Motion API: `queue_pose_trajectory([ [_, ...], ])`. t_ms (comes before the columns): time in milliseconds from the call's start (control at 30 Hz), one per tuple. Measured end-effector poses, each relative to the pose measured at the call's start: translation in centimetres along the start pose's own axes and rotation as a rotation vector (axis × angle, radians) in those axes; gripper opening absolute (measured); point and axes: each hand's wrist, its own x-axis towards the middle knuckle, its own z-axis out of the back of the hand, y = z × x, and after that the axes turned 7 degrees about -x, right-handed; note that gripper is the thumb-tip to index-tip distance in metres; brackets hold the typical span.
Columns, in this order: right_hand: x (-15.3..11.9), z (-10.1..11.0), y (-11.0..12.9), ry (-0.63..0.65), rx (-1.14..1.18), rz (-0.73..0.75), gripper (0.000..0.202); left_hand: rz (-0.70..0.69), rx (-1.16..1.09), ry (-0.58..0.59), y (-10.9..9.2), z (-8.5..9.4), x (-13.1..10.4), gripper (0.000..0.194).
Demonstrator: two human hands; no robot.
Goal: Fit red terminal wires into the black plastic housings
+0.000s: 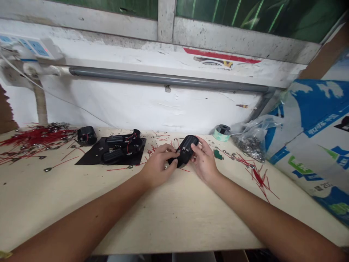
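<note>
A black plastic battery case is held tilted just above the table in the middle of the head view. My right hand grips its right side, thumb on top and fingers behind. On the left end of the case, my left hand has its thumb and fingers closed, close to a small metal piece and red wire; what sits right under the fingertips is hidden. Similar black cases with red wires lie to the left on a black sheet.
Red wires with metal contacts are heaped at the far left beside another black case. At right are a green tape roll, a clear bag of metal parts, loose red wires and a printed sack. A wall stands behind.
</note>
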Motion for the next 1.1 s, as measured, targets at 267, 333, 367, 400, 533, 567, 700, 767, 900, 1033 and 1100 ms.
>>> queue_pose_trajectory([
  [267, 0.09, 0.12, -0.21, 0.012, -0.018, 0.027, 0.047, 0.050, 0.059, -0.047, 0.25, 0.03, -0.07, 0.028],
  [333, 0.13, 0.14, -0.25, 0.014, -0.016, 0.030, 0.047, 0.047, 0.051, -0.033, 0.48, -0.04, -0.08, 0.028],
  [367, 0.13, 0.15, -0.25, 0.013, -0.017, 0.031, 0.047, 0.039, 0.048, -0.029, 0.55, -0.07, -0.08, 0.028],
  [400, 0.12, 0.14, -0.25, 0.010, -0.017, 0.032, 0.047, 0.026, 0.051, -0.025, 0.57, -0.07, -0.09, 0.029],
  [533, -0.01, 0.06, -0.18, -0.001, -0.031, 0.020, 0.048, -0.061, 0.122, 0.027, 0.26, 0.19, -0.04, 0.030],
  [567, -0.05, 0.04, -0.17, -0.001, -0.037, 0.012, 0.048, -0.080, 0.151, 0.048, 0.13, 0.28, -0.02, 0.030],
  [700, -0.18, -0.09, -0.09, 0.015, -0.047, 0.000, 0.048, -0.104, 0.234, 0.092, -0.22, 0.47, 0.00, 0.028],
  [767, -0.23, -0.16, 0.01, 0.021, -0.049, 0.008, 0.048, -0.079, 0.233, 0.063, -0.25, 0.45, -0.07, 0.029],
  [900, -0.33, -0.23, 0.14, 0.042, -0.073, 0.009, 0.051, -0.054, 0.228, 0.042, -0.17, 0.38, -0.20, 0.038],
  [1033, -0.42, -0.22, -0.06, 0.048, -0.049, -0.001, 0.051, -0.071, 0.254, 0.068, -0.10, 0.27, -0.15, 0.038],
  [1100, -0.49, -0.26, -0.12, 0.047, -0.030, -0.014, 0.049, -0.065, 0.250, 0.066, -0.12, 0.17, -0.09, 0.036],
])
